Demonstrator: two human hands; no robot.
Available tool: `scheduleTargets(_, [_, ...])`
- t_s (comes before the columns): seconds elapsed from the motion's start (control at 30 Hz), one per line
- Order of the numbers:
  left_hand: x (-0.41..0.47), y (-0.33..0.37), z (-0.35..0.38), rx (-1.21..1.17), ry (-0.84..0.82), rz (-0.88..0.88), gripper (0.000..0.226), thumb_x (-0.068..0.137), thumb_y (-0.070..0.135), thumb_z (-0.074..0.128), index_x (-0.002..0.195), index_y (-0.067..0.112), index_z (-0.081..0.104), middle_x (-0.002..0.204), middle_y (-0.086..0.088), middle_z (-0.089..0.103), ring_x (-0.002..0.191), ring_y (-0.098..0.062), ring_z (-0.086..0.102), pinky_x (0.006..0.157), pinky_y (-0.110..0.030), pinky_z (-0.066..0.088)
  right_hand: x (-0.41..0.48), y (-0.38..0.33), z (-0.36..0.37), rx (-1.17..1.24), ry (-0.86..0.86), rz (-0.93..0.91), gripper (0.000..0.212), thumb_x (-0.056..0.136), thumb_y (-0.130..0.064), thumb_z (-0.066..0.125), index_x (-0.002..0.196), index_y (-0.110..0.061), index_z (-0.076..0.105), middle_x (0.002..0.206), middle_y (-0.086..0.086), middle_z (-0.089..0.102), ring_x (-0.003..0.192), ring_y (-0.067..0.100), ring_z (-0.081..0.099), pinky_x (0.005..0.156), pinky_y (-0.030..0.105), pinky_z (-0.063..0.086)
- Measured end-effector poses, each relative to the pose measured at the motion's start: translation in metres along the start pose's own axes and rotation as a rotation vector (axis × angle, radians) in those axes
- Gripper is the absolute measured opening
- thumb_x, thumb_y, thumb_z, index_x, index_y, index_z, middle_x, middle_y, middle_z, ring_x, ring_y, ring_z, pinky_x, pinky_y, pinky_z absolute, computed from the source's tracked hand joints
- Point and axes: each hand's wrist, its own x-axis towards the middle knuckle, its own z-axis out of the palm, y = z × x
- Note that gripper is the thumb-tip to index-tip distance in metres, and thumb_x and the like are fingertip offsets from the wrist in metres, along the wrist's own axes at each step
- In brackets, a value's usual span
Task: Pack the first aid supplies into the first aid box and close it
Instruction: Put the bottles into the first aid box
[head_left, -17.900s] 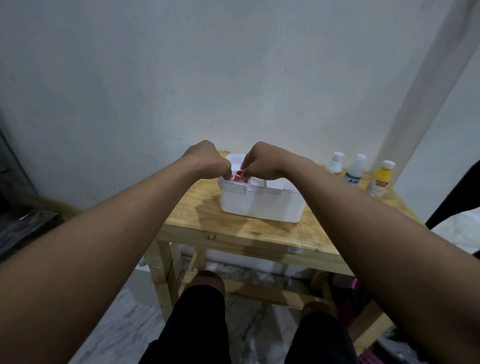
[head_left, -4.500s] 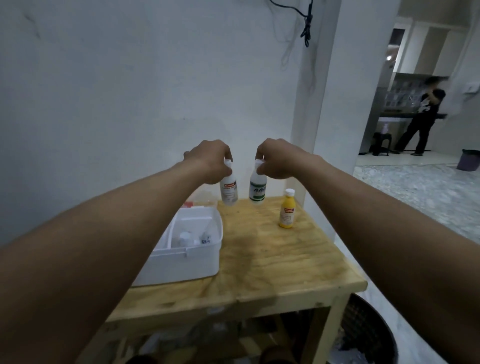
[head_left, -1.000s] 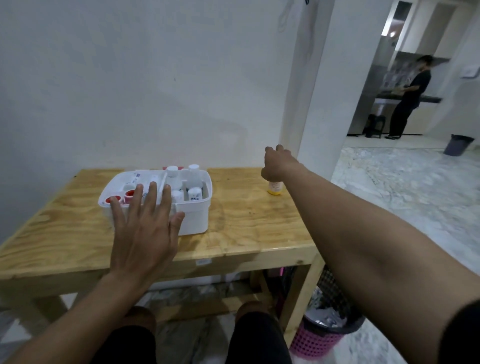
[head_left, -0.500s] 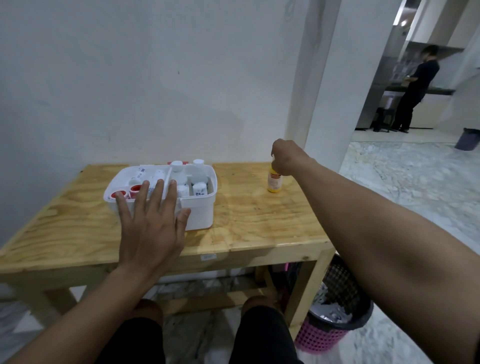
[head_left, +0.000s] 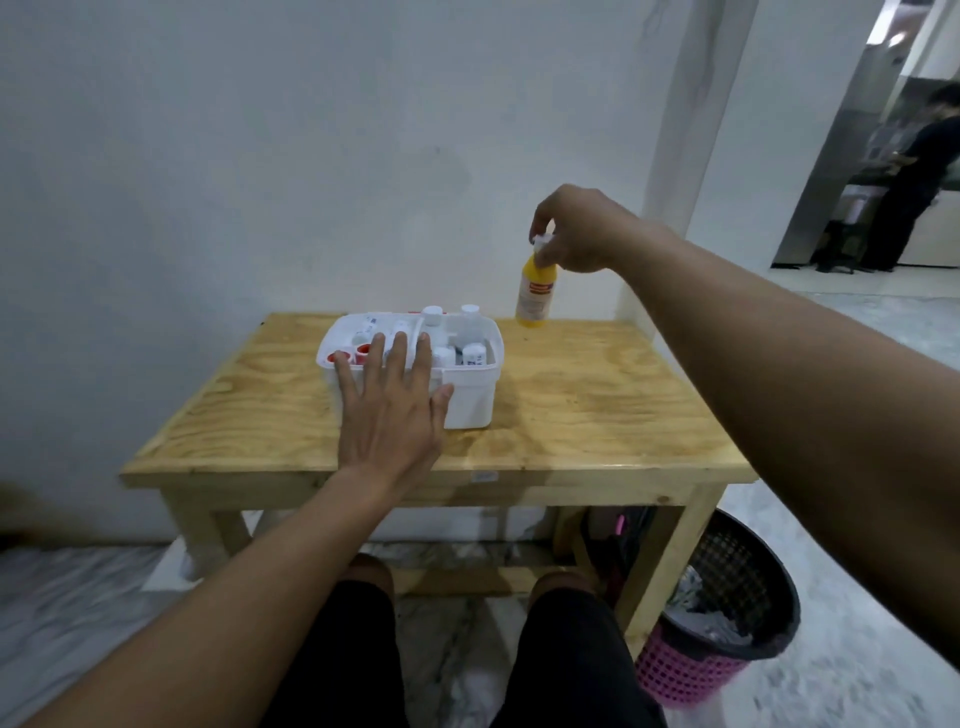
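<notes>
The right hand (head_left: 576, 234) pinches the upright yellow plastic bottle (head_left: 535, 296) by its cap. The white plastic first aid box (head_left: 467, 400) lies lower left of it, beside the flat, spread left hand (head_left: 389, 415).

One head-worn view, above and before the wooden table (head_left: 597, 405), facing forward and down. Table near; wall (head_left: 260, 156) just behind it.

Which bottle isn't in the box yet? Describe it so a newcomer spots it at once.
Find the wooden table against the white wall, then the open white first aid box on it. Right of the box, near the table's far edge, the right hand pinches a bottle by its white cap. It alone has a yellow body; the boxed bottles look white.
</notes>
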Motion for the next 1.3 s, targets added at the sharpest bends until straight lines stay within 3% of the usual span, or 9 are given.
scheduleTargets(0.17, [-0.002,-0.005,-0.001,-0.001,0.003,-0.015,0.062,0.1,0.046,0.029,0.152,0.012,0.039,0.158,-0.016,0.034,0.149,-0.041,0.02,0.116,-0.065,0.008,0.001,-0.029,-0.016,0.036,-0.006,-0.035,0.018,0.087,-0.02,0.071,0.105,-0.019,0.071,0.097,0.004,0.069,0.069,0.015,0.071,0.05,0.024,0.048])
scheduleTargets(0.3, [-0.003,-0.007,0.0,0.023,-0.015,-0.017,0.062,0.102,0.046,0.025,0.154,0.014,0.036,0.158,-0.015,0.035,0.149,-0.04,0.02,0.116,-0.064,0.008,-0.001,-0.049,-0.019,0.034,-0.015,-0.048,0.021,0.087,-0.019,0.072,0.108,-0.016,0.072,0.082,-0.001,0.07,0.063,0.009,0.072,0.049,0.024,0.049])
scheduleTargets(0.9, [-0.003,-0.008,-0.001,0.018,-0.044,-0.032,0.064,0.102,0.051,0.017,0.157,0.019,0.024,0.161,-0.013,0.03,0.151,-0.037,0.016,0.119,-0.062,0.004,-0.008,-0.089,0.031,0.004,-0.171,-0.09,0.024,0.087,-0.013,0.072,0.111,-0.011,0.072,0.074,-0.001,0.068,0.064,0.009,0.07,0.051,0.023,0.046])
scheduleTargets(1.13, [-0.004,-0.009,0.0,0.018,-0.037,-0.022,0.064,0.102,0.05,0.02,0.157,0.018,0.026,0.16,-0.014,0.031,0.151,-0.037,0.016,0.119,-0.06,0.005,-0.013,-0.091,0.054,-0.096,-0.256,-0.067,0.024,0.086,-0.008,0.071,0.11,-0.007,0.072,0.085,0.007,0.074,0.078,0.018,0.073,0.08,0.039,0.061])
scheduleTargets(1.3, [-0.005,-0.009,0.0,0.014,-0.025,-0.022,0.064,0.102,0.049,0.021,0.157,0.017,0.028,0.159,-0.015,0.031,0.15,-0.037,0.016,0.119,-0.061,0.004,-0.013,-0.088,0.065,-0.118,-0.316,-0.053,0.025,0.087,-0.006,0.068,0.111,-0.003,0.071,0.099,0.011,0.075,0.086,0.023,0.074,0.083,0.041,0.061])
